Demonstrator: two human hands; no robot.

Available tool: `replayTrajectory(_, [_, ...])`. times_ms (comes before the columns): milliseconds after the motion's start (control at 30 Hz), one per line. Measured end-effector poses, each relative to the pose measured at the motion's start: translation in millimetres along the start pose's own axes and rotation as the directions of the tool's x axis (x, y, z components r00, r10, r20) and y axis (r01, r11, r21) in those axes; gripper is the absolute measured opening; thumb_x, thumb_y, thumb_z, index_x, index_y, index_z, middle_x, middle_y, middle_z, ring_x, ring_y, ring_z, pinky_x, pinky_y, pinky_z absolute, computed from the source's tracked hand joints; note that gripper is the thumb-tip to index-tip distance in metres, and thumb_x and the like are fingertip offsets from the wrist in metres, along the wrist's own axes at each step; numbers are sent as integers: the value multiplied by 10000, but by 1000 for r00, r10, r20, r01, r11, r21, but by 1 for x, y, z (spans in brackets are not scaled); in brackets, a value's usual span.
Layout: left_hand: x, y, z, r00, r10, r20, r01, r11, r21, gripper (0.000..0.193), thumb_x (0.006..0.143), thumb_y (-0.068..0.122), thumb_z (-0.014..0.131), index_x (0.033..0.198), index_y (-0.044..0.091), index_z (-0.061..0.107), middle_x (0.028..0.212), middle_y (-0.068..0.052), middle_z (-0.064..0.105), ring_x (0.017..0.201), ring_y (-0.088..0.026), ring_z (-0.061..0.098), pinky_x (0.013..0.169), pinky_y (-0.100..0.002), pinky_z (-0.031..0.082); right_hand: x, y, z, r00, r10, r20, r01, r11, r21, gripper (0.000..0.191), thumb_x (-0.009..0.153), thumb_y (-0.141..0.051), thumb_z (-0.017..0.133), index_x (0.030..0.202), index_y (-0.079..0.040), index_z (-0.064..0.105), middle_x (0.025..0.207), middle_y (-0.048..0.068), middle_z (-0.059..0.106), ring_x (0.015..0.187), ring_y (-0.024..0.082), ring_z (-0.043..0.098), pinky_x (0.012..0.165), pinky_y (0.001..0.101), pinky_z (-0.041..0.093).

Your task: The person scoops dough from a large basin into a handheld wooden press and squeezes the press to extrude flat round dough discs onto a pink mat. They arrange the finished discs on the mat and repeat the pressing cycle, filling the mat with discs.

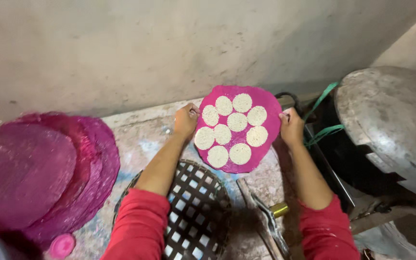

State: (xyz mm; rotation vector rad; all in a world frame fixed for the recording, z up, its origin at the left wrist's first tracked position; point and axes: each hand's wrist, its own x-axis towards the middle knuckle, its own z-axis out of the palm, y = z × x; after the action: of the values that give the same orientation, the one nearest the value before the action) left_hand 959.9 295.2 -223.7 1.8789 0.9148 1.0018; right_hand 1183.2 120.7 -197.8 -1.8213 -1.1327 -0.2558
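head view: both hands (left (185, 120), right (291, 126)) grip pink disc (239, 144) edges.

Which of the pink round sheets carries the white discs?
The pink sheet held at its edges between the left hand and the right hand carries nine white discs. The stacked pink sheets at the left lie bare.

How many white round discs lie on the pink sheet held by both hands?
9 white round discs on the pink round sheet: two at the top, three below them, two lower, two nearest the person. None seems hidden.
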Motion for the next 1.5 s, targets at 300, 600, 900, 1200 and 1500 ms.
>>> replayTrajectory(300, [-3,-31,-23,989,110,-97,-89,976,200,276,838,47,710,1113,67,698,1089,-207,646,946,-362,672,836,-426,542,-43,18,25,997,38,62,-28,989,-146,364,933,-146,717,1268,-61,603,1177,224,619,1049,426,617,887,486,503])
replayTrajectory(600, [-179,-109,-253,898,-18,-440,307,742,596,360,896,91,721,1244,73,635,1299,-174,615,1220,-365,577,1044,-477,463,-269,35,-27,914,69,400,56,955,-291,1052,591,-394,857,1453,48,447,1248,311,552,1170,468,525,1014,539,442])
replayTrajectory(900, [-240,-118,-320,834,-148,-532,534,459,710,740,777,193,792,1450,72,509,1518,-104,483,1414,-289,427,1152,-528,337,-341,42,-6,958,181,224,-93,931,-353,1099,527,-414,897,1409,59,445,1209,313,574,1121,453,560,990,525,463])
replayTrajectory(1200, [-232,-70,-326,861,-200,-467,506,427,750,820,730,457,803,1396,62,535,1467,-100,490,1359,-321,441,1075,-538,387,-341,2,-38,965,214,151,-150,924,-352,970,597,-352,888,1360,57,450,1166,304,602,1067,429,596,952,498,485])
replayTrajectory(1500, [-219,-95,-350,772,-118,-625,622,345,703,155,1033,153,591,1066,129,741,1095,-98,715,1019,-289,704,793,-426,578,-346,17,-50,977,183,111,-142,943,-302,843,668,-290,879,1310,55,455,1124,295,630,1013,405,631,913,470,508])
